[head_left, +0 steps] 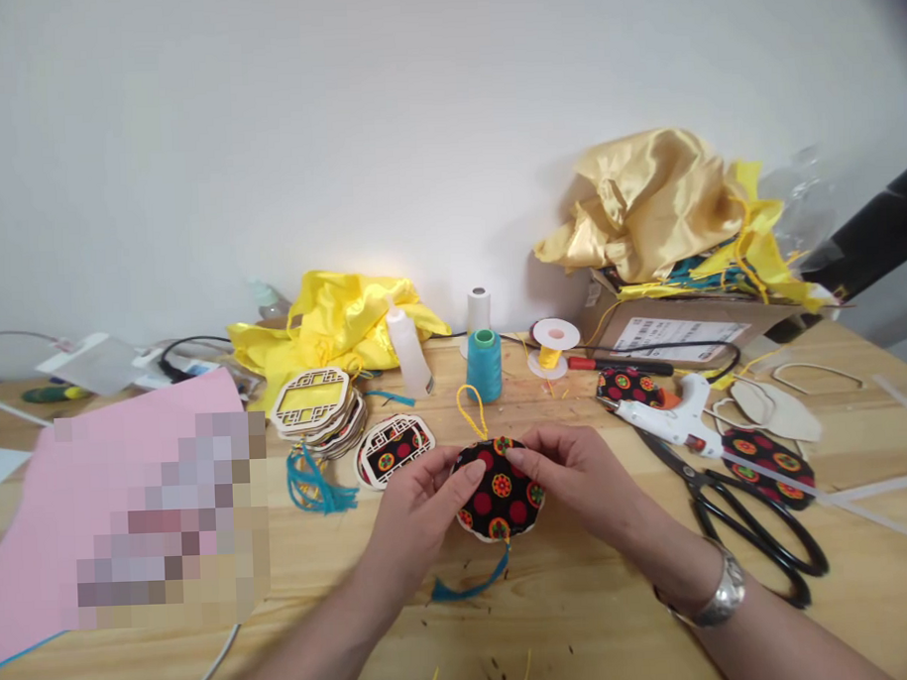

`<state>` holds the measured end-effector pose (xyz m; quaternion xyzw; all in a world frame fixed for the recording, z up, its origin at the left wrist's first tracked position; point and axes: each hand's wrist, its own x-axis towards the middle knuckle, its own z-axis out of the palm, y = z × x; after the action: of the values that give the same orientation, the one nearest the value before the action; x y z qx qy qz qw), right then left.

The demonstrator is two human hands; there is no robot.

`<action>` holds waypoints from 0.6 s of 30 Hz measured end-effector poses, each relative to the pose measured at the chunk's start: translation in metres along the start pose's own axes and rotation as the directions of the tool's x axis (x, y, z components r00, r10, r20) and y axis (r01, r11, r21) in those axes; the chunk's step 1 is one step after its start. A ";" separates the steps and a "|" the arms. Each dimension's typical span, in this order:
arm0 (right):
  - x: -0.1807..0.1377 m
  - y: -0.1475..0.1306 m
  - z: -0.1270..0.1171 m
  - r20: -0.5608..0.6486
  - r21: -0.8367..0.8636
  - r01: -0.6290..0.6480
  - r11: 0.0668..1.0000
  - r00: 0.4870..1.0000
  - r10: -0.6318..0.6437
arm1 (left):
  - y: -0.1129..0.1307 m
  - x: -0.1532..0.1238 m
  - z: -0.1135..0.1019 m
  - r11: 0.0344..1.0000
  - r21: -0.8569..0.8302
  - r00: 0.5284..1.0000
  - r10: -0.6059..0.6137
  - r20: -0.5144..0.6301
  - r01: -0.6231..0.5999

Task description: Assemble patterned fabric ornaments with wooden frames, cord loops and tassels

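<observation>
Both my hands hold a small padded ornament (501,491) of black cloth with red and green flowers, just above the wooden table (582,613). A yellow cord loop (472,404) rises from its top and a teal tassel (468,583) trails from its bottom. My left hand (422,510) pinches its left edge, thumb on the front. My right hand (577,475) pinches its upper right edge; a silver bangle (719,594) is on that wrist.
A stack of wooden lattice frames (318,409), one frame with patterned cloth (394,449), a teal thread cone (483,364), a white bottle (409,353), a glue gun (675,417), black scissors (750,528), pink paper (93,472), yellow satin (334,324) and a cardboard box (683,332) lie around.
</observation>
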<state>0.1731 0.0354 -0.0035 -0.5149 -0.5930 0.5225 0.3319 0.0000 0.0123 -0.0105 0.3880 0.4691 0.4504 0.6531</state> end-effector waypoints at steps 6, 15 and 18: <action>-0.004 -0.001 0.005 0.030 -0.044 0.012 0.999 0.999 -0.010 | 0.002 -0.001 0.002 0.991 0.130 0.996 -0.014 -0.088 0.025; -0.001 0.002 0.004 0.002 0.008 -0.019 1.000 1.000 0.019 | -0.005 0.002 -0.005 1.000 0.030 0.999 0.011 -0.048 -0.010; 0.002 0.001 0.000 -0.026 0.089 -0.033 0.995 0.999 0.036 | -0.007 0.002 -0.005 0.993 -0.114 0.999 -0.011 -0.052 0.005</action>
<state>0.1732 0.0369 -0.0045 -0.5170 -0.5557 0.5469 0.3533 -0.0029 0.0130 -0.0188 0.3362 0.4611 0.4837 0.6637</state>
